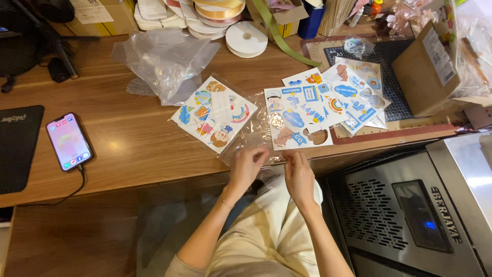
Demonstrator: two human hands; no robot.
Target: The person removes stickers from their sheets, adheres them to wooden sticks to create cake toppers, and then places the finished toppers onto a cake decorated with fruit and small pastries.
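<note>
A phone (pixel 69 141) is lying on the table (pixel 123 128) at the left, just right of a mat (pixel 15 146). A sticker sheet in a sleeve (pixel 215 114) is resting mid-table, with a crumpled plastic bag (pixel 164 59) lying behind it. Right of the sleeve, loose sticker sheets (pixel 328 102) are fanning out, overlapping a cutting mat (pixel 394 84). A cardboard box (pixel 428 69) is sitting at the far right. Ribbon spools (pixel 246 38) are lying at the far edge. Both hands, left (pixel 247 166) and right (pixel 299 177), are meeting at the near edge.

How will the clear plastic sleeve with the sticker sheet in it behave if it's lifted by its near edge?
The clear sleeve looks thin and wrinkled, so it will probably flop. Its glossy film may be slippery between both hands. The sticker sheet inside looks light and might slide.
</note>
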